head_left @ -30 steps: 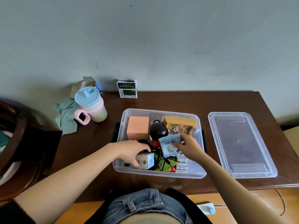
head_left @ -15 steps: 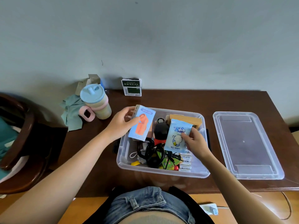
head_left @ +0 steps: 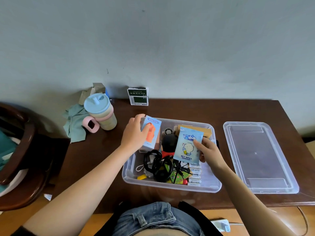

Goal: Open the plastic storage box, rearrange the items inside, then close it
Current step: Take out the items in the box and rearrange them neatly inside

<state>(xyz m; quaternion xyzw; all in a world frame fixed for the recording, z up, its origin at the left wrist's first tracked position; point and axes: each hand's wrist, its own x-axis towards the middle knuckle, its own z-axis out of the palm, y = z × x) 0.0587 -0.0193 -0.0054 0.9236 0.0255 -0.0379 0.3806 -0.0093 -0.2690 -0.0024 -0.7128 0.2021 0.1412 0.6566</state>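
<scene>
Brown wooden bench carries the clear plastic storage box, open at centre, and I judge us mid-rearranging. My left hand grips a pale blue carton with an orange picture over the box's far-left corner; my right hand pinches a light blue wet-wipes packet. Next, each needs a free slot among the tangled black cables; the clear lid waits flat at right.

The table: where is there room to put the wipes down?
Bare table lies between the green box and the storage box, and in the strip between it and the lid. Inside the box, and around the cup, is crowded.
</scene>
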